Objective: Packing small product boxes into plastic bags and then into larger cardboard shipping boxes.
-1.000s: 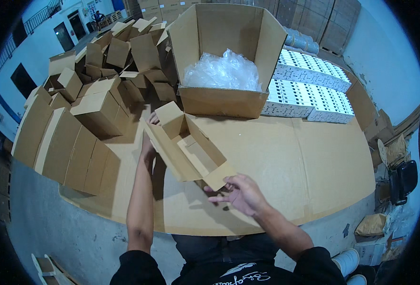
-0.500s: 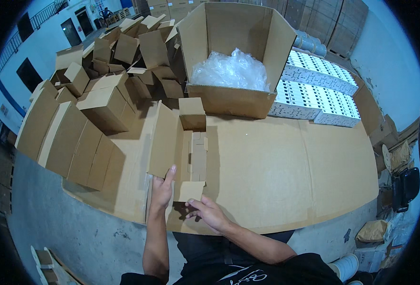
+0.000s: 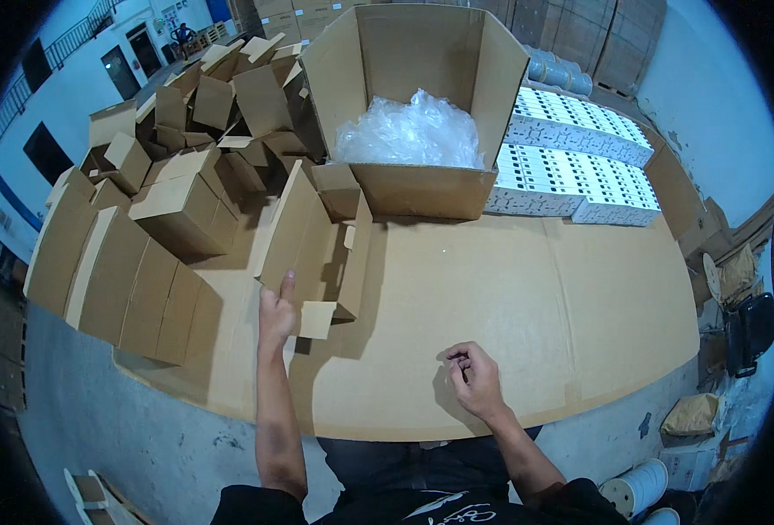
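Observation:
A partly folded small cardboard box [image 3: 317, 236] stands on the cardboard-covered table [image 3: 527, 297], its flaps up. My left hand [image 3: 276, 315] rests against its near left panel, index finger raised along the card, next to a small loose flap [image 3: 317, 319]. My right hand [image 3: 472, 378] lies on the table near the front edge, well to the right of the box, fingers curled loosely and holding nothing.
A big open carton [image 3: 422, 188] with crumpled clear plastic [image 3: 409, 131] stands at the back. Several folded small boxes [image 3: 177, 210] pile up at the left. Flat white printed packs [image 3: 570, 166] are stacked at the back right.
The small box has gone from lying flattened near me to standing farther back with its sides raised. My right hand has left it and moved right onto the table.

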### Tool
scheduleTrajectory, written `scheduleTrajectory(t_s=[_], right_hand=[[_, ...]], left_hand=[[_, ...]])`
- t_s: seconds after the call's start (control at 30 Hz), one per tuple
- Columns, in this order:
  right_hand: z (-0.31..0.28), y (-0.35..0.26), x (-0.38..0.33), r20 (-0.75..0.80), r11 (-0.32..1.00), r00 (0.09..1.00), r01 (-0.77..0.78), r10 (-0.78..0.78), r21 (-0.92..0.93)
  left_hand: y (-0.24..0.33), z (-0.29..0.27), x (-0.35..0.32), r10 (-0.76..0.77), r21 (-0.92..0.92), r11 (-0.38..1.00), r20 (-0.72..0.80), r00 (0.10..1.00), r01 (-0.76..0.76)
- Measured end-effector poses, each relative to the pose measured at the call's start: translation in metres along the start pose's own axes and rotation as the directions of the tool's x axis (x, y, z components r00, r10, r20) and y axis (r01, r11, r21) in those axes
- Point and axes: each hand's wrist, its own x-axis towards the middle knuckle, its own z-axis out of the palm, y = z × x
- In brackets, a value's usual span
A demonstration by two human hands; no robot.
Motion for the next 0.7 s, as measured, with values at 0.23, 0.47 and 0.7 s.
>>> scheduleTrajectory(t_s=[0.23, 0.47, 0.7], right_hand=[[0.004, -0.001, -0.001, -0.011, 0.998, 0.999, 0.037, -0.037, -0.059], [0.003, 0.001, -0.001, -0.021, 0.999, 1.000, 0.021, -0.022, -0.032], [0.004, 0.001, -0.001, -0.019, 0.999, 0.999, 0.027, -0.028, -0.026]], left_hand=[[-0.014, -0.007, 0.030, 0.147, -0.108, 0.984, 0.021, 0.989, -0.144], [-0.019, 0.001, 0.038, 0.112, -0.120, 0.986, -0.060, 0.992, -0.118], [-0.030, -0.001, 0.039, 0.049, -0.157, 0.986, -0.041, 0.998, -0.055]])
